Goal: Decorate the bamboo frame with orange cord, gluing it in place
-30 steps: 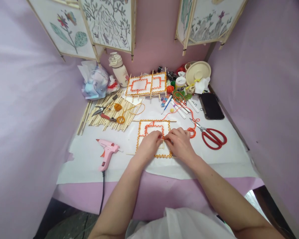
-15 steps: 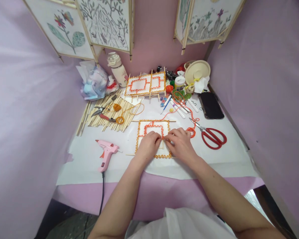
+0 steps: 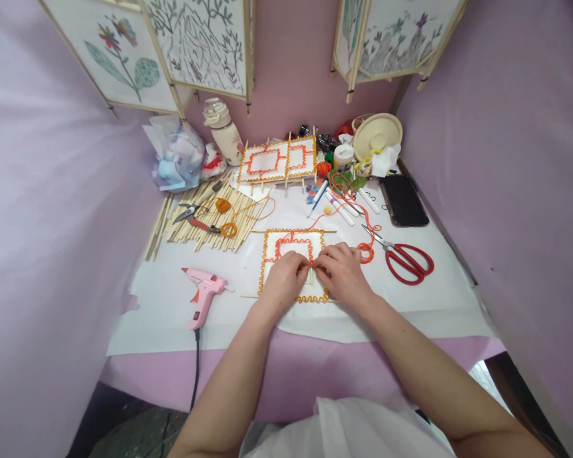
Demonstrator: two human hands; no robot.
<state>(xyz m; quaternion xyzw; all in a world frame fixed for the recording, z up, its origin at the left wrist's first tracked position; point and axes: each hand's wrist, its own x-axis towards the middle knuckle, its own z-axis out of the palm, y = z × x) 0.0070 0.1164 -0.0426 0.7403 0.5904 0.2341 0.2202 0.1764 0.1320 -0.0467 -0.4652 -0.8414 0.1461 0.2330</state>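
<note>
A square stick frame (image 3: 261, 270) edged with looped mustard yarn lies flat on the white sheet in front of me. Inside it is a smaller rectangle trimmed with orange-red yarn (image 3: 293, 241). My left hand (image 3: 285, 278) rests over the lower left of the frame, thumb and forefinger pinched at the inner rectangle's right stick. Just across from it, my right hand (image 3: 344, 275) pinches at the same spot, where orange-red yarn shows between the fingertips. A strand of this yarn runs back to a small coil (image 3: 365, 252) beside my right hand.
Left of the frame lies a pink glue gun (image 3: 204, 296), with pliers (image 3: 198, 218) on bamboo sticks (image 3: 181, 238) behind. Red-handled scissors (image 3: 405, 259) and a phone (image 3: 405, 201) are at right. A finished panel (image 3: 277, 162), a bottle (image 3: 223, 133) and pens stand or lie at the back.
Both hands stay pinched at the same place on the frame, with only very slight finger movement. The whole view has shifted a little.
</note>
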